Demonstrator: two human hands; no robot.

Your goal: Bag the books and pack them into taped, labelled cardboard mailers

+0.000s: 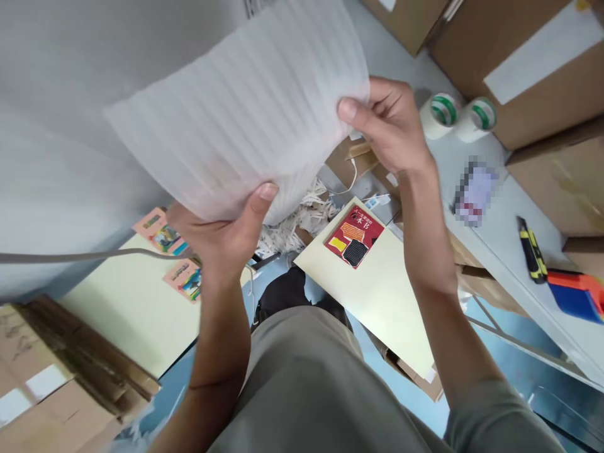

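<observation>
A white, ribbed sheet of packing foam (255, 113) hangs in the air between my hands, curving down toward its lower edge. My left hand (221, 233) grips its lower edge, thumb on the near face and fingers behind, partly seen through it. At the right edge, my right hand (391, 123) pinches it between thumb and fingers. Below, a red book (355, 236) lies flat on a pale yellow board (377, 296). Two pinkish booklets lie on another pale board (136, 302) to the left, partly covered by my left hand and wrist.
Two tape rolls (441, 114), a phone (475, 192), a yellow-black utility knife (531, 250) and a red-blue object (576, 292) lie on the right shelf (514, 258). Cardboard boxes (528, 56) stand behind them. Shredded paper (302, 220) is piled below. A grey cable (94, 257) crosses the left side.
</observation>
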